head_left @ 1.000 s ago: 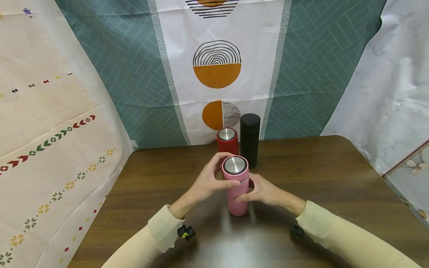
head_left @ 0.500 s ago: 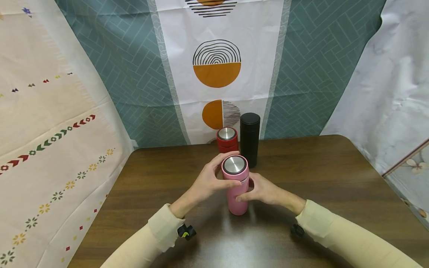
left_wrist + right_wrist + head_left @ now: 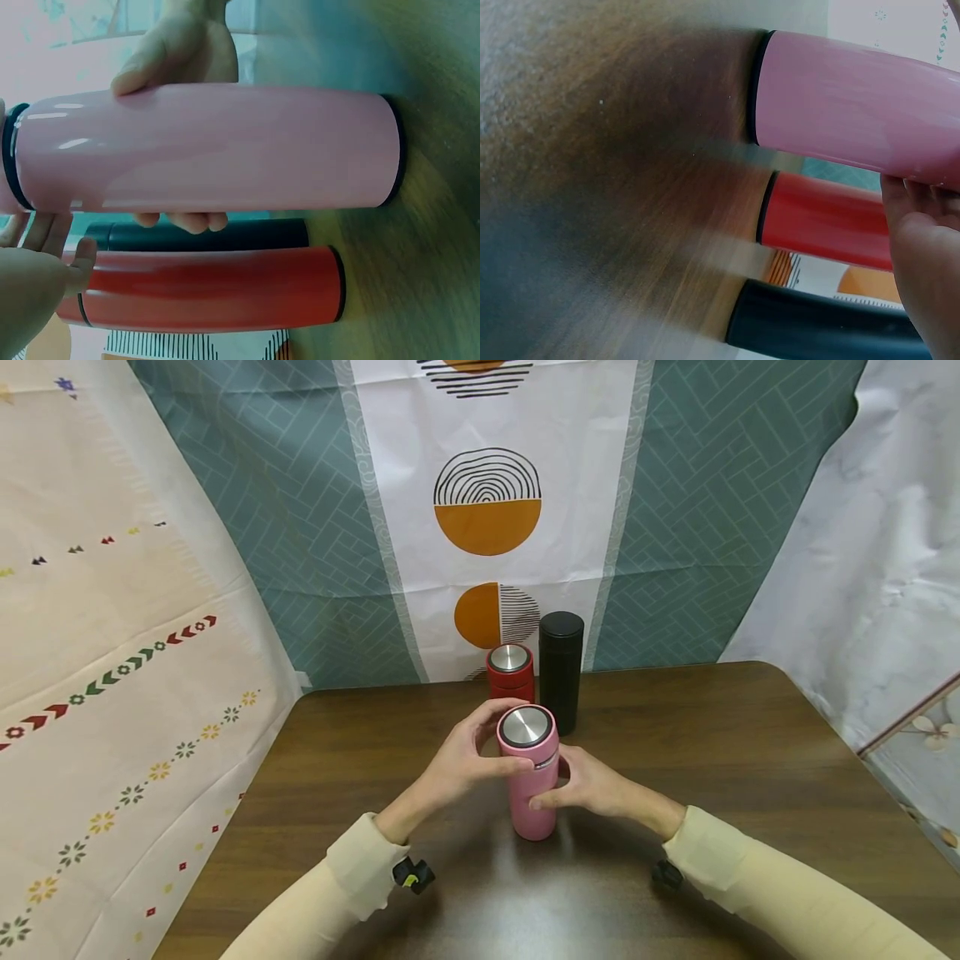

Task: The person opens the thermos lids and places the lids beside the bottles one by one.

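Note:
A pink thermos flask (image 3: 533, 820) stands upright on the table between both hands. Its lid (image 3: 527, 727) has a steel disc on top, and a thin silvery line shows at the seam below. My left hand (image 3: 459, 762) grips the lid, thumb across the front, fingers curled behind. Lower down, my right hand (image 3: 596, 787) holds the body from the right; in the left wrist view its thumb and fingertips lie on opposite sides of the pink wall. The flask's black base ring (image 3: 759, 88) is at the tabletop in the right wrist view.
Behind the pink flask stand a red thermos (image 3: 512, 685) with a steel-topped lid and a taller black flask (image 3: 560, 681). The brown wooden table (image 3: 360, 735) ends at a patterned curtain (image 3: 337, 568). Dark wrist devices (image 3: 412, 875) sit below the sleeves.
The left thumb tip has slid slightly left along the front of the lid. The right hand and the pink flask stay in place.

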### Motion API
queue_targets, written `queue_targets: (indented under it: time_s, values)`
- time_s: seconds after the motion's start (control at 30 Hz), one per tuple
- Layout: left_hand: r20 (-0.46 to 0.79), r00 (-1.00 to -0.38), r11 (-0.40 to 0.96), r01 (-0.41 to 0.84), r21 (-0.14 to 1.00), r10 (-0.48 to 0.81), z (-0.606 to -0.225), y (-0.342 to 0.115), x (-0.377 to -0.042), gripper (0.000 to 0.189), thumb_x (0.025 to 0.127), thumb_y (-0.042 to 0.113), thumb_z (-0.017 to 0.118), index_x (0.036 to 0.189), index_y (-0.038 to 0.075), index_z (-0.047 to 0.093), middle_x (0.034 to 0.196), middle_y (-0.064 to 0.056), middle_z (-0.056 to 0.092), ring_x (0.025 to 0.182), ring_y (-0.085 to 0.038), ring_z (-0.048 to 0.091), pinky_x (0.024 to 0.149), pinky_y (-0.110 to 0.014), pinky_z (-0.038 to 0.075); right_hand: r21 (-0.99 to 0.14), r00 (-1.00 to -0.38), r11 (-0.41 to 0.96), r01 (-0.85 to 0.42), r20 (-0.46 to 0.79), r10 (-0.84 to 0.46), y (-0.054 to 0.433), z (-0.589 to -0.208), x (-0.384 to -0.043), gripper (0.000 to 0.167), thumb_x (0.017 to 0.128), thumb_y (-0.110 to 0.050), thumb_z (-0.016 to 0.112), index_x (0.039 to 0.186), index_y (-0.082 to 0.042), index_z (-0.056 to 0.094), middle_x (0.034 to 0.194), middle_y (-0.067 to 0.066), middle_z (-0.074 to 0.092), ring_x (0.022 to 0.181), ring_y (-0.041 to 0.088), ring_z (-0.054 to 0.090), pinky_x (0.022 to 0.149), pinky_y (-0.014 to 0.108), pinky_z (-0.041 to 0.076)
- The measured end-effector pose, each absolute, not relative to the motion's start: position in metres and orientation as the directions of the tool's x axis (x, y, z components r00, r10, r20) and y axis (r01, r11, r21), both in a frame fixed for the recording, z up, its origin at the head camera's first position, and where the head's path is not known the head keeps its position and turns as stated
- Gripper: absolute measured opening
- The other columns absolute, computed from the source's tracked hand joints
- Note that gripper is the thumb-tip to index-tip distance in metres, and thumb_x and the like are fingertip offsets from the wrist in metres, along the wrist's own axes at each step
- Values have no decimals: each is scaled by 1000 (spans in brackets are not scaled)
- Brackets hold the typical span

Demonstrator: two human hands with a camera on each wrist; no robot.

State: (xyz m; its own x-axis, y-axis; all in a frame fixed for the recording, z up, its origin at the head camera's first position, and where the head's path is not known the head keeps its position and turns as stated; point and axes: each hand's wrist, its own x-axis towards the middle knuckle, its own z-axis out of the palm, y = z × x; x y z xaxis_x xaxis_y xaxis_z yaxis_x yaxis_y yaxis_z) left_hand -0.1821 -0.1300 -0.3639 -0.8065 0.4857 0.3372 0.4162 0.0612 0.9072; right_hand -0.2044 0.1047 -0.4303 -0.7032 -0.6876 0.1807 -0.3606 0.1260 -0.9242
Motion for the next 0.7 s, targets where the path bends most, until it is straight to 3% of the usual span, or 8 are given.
queue_targets:
  time_s: [0.17, 0.43, 0.7]
  values:
    - [375, -814, 32, 432, 901, 443, -367, -127, -182, 66, 84, 16, 88, 142, 13, 56, 137, -4, 64, 129, -22, 57, 118, -49, 38, -924, -706, 127, -360, 181, -685, 104, -430, -204, 63, 85, -22, 86, 139, -7, 57, 125, 5, 69, 113, 24, 66, 98, 35, 54]
    - [413, -834, 22, 451, 892, 365, -373, -122, -180, 73, 80, 36, 92, 138, 12, 55, 134, -5, 63, 128, -23, 56, 118, -56, 34, -927, -705, 134, -350, 166, -689, 105, -430, -204, 66, 86, -25, 85, 141, -6, 56, 127, 6, 68, 114, 25, 65, 98, 37, 54]
    - [435, -840, 31, 469, 883, 324, -375, -117, -179, 76, 79, 39, 93, 138, 11, 53, 134, -4, 60, 131, -23, 54, 119, -55, 33, -927, -709, 139, -348, 163, -686, 105, -431, -205, 66, 86, -25, 85, 142, -7, 55, 129, 5, 68, 116, 25, 64, 100, 37, 53]
